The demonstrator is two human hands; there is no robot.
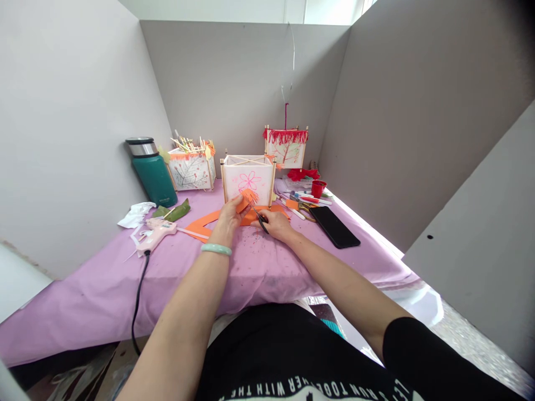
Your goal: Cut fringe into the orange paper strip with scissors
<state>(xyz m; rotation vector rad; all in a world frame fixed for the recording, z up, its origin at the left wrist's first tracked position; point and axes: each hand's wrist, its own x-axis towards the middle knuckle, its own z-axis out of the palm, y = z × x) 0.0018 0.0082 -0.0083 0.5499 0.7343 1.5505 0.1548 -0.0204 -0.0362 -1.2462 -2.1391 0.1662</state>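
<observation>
My left hand (232,214) is closed on a piece of orange paper (249,195) whose far end is cut into a thin fringe. In my right hand (275,223) is a pair of scissors (261,218) with dark handles, fingers wrapped round them. The blades point up and left at the fringed paper; whether they are parted is too small to tell. Just behind both hands stands a white paper lantern (232,179) with a wooden stick frame and a pink flower drawn on its front. Larger orange paper strips (204,224) lie on the cloth beneath the hands.
A pink glue gun (157,234) with a black cord lies left, near a green bottle (154,177). Behind are a drawn-on lantern (190,171) holding sticks and a hanging red-fringed lantern (288,150). At right lie a phone (335,226), pens and a red cup (318,189). Grey panels surround the table.
</observation>
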